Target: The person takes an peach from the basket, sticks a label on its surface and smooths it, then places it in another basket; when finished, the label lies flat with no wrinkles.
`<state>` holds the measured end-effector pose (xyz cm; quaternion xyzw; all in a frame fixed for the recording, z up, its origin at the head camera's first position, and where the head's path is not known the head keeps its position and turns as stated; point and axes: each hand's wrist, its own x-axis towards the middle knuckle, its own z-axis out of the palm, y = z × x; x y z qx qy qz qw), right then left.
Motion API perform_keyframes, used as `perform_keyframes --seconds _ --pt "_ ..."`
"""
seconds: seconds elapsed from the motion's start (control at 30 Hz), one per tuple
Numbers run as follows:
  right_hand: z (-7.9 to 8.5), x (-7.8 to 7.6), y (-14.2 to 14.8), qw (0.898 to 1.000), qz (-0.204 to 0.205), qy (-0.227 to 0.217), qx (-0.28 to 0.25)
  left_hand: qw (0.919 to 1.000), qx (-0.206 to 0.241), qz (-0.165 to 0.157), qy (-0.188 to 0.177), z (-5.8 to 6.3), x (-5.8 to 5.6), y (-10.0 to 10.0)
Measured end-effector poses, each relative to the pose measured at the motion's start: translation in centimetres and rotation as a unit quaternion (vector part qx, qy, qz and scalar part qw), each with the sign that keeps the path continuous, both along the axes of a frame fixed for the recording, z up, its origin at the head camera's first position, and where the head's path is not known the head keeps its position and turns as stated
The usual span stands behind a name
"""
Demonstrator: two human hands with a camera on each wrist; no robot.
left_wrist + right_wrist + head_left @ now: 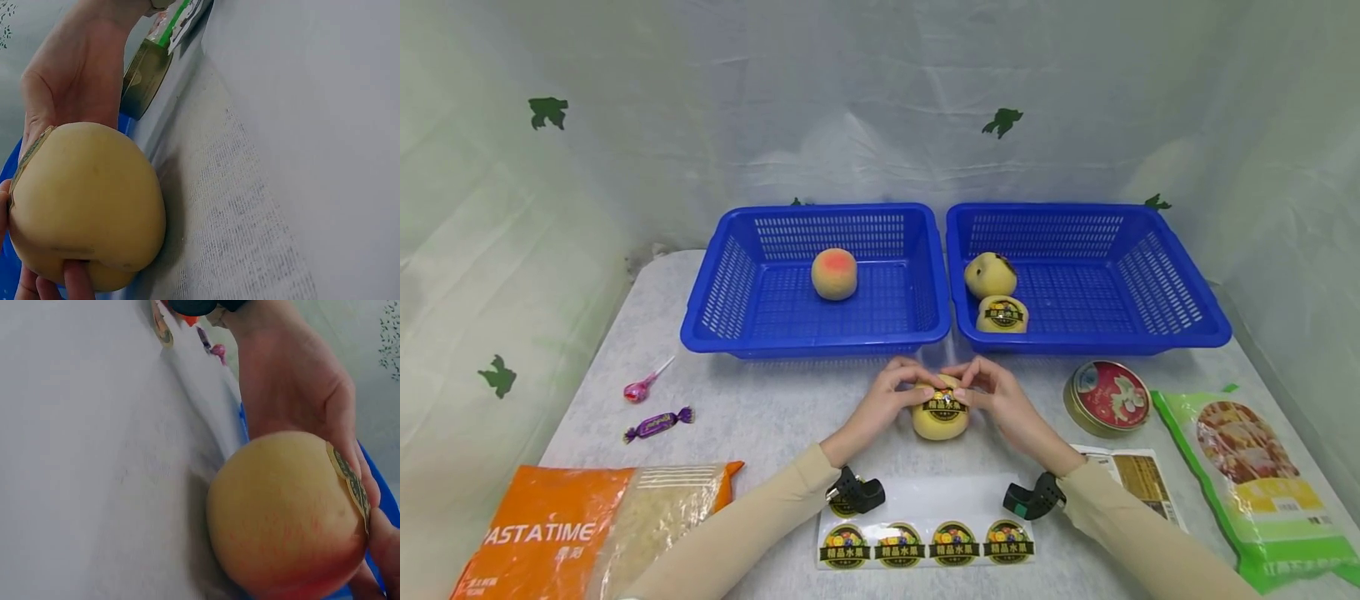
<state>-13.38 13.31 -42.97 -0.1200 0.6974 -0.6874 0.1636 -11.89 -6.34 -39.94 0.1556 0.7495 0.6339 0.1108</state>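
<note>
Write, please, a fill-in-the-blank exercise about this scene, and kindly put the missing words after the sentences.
1. The left basket and the right basket are both ____ in colour.
2. The number of fruits inside the right basket is ____.
3. The fruit between the left hand and the right hand is in ____ basket.
4. The bottom row of the sheet shows ____ stickers.

Missing words: blue; two; neither; four.
</note>
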Motion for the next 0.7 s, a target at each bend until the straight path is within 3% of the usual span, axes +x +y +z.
perform_keyframes --seconds 0.23,0.33,0.5,0.63,0.7 --pt "-0.6 -0.3 1.0 0.996 0.082 0.024 0.011 0.9988 -0.035 -0.03 0.012 -3.3 -0.9 -0.8" --pt "-0.8 -0.4 1.1 0.996 0.078 0.037 0.002 0.9981 -0.039 -0.048 -0.001 -2.4 -0.6 -0.9" --pt "-0.8 -0.4 1.0 0.998 0.059 0.033 -0.008 0.997 -0.049 -0.058 0.013 -0.6 -0.1 -0.8" --pt "-0.8 -0.3 1.1 0.998 0.056 0.03 -0.009 0.9963 -0.056 -0.061 0.024 -0.5 -0.2 -0.9" --pt "-0.9 -0.3 1.1 0.998 0.056 0.03 -0.011 0.9962 -0.057 -0.061 0.025 -1.2 -0.5 -1.0"
